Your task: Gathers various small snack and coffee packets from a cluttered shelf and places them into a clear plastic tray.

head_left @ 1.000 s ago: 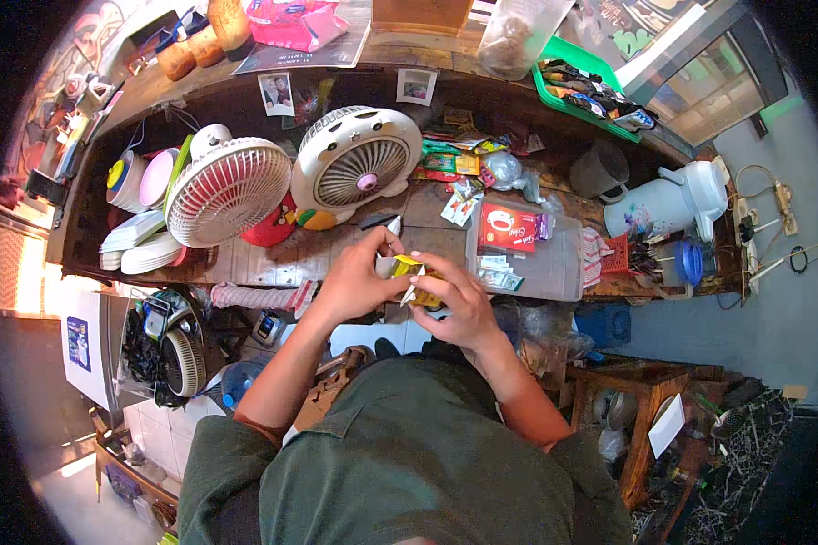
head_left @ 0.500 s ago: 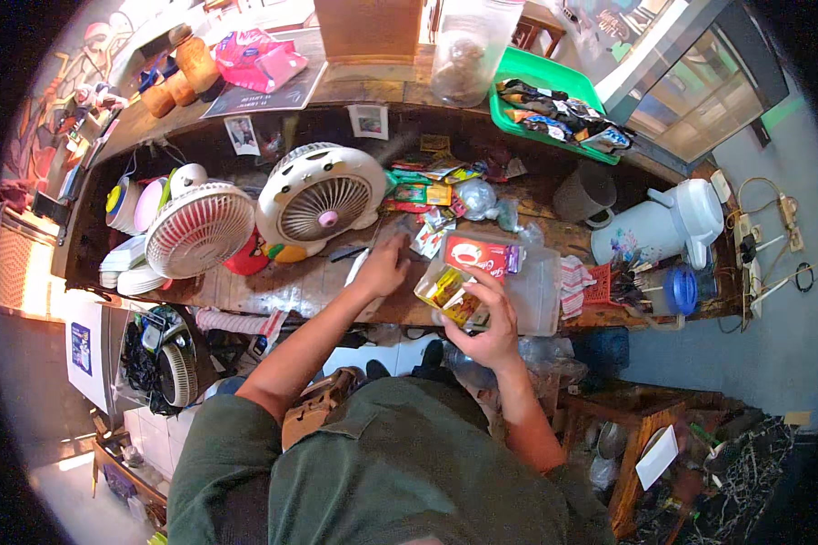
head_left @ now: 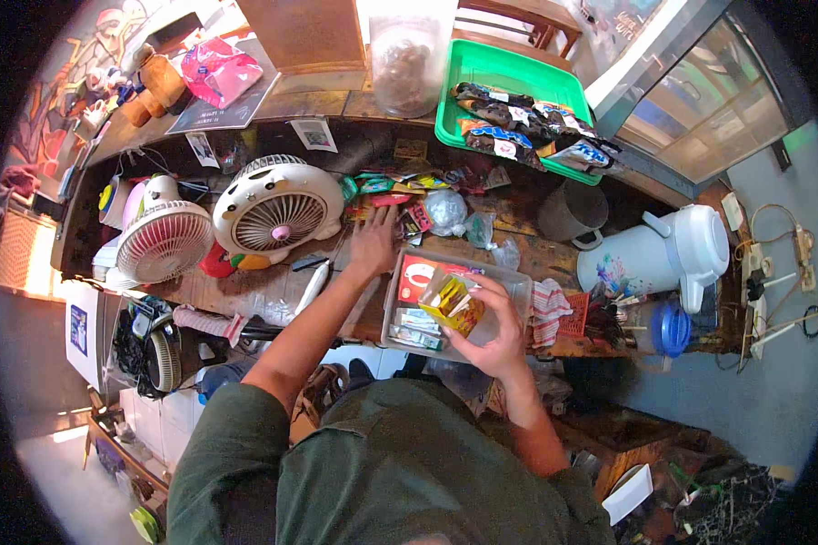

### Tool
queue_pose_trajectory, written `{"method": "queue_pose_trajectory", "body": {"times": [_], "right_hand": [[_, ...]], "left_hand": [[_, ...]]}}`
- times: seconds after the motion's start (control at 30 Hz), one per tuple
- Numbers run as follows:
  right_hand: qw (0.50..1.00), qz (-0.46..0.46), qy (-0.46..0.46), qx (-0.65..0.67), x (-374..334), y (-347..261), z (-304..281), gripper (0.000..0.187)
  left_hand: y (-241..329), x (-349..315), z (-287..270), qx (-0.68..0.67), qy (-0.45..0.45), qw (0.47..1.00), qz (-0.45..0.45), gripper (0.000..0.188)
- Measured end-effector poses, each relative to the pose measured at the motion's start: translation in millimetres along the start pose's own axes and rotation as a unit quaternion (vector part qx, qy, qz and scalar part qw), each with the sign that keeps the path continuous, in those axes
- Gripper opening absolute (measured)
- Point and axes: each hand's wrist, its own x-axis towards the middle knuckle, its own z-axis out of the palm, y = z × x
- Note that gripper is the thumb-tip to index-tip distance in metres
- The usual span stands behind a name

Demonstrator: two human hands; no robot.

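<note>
My right hand grips a small yellow box with yellow sachets in it, thumb on the near side and fingers on the far side. The box is tilted above a clear plastic container. Inside that container lie a red box and a stack of white-and-green packets. My left hand reaches across the worktop, fingers stretched out and slightly apart at a pile of colourful sachets. A pink-and-black sachet lies just right of its fingertips.
Two fans, one white and one animal-shaped, stand left. Knotted clear bags lie behind the container. Rightward are a striped cloth, a red basket, a grey mug and a light-blue thermos. A green tray holds dark packets.
My left hand has moved farther forward to the sachet pile. My right hand still holds the yellow box, now turned so the white-and-green packets below show. The whole view has shifted.
</note>
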Motion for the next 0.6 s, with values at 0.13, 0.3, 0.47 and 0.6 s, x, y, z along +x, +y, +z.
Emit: {"method": "queue_pose_trajectory", "body": {"times": [0.13, 0.3, 0.47, 0.6], "right_hand": [[0.999, -0.006, -0.032, 0.008, 5.4, 12.8, -11.0, 0.062], [0.999, -0.001, -0.037, 0.026, 13.0, 20.8, -26.0, 0.062], [0.999, -0.011, -0.035, 0.034, 15.7, 31.9, -31.2, 0.062], [0.998, -0.006, -0.037, 0.051, 19.5, 37.2, -30.6, 0.062]], "left_hand": [[-12.0, 15.9, 8.9, -0.040, -0.029, 0.998, -0.028, 0.071], [-24.6, -4.4, 5.6, -0.061, 0.113, 0.992, 0.004, 0.048], [-28.2, -12.8, 10.7, -0.026, 0.088, 0.995, -0.033, 0.045], [-19.4, -11.2, 5.5, 0.023, 0.085, 0.996, -0.032, 0.054]]}}
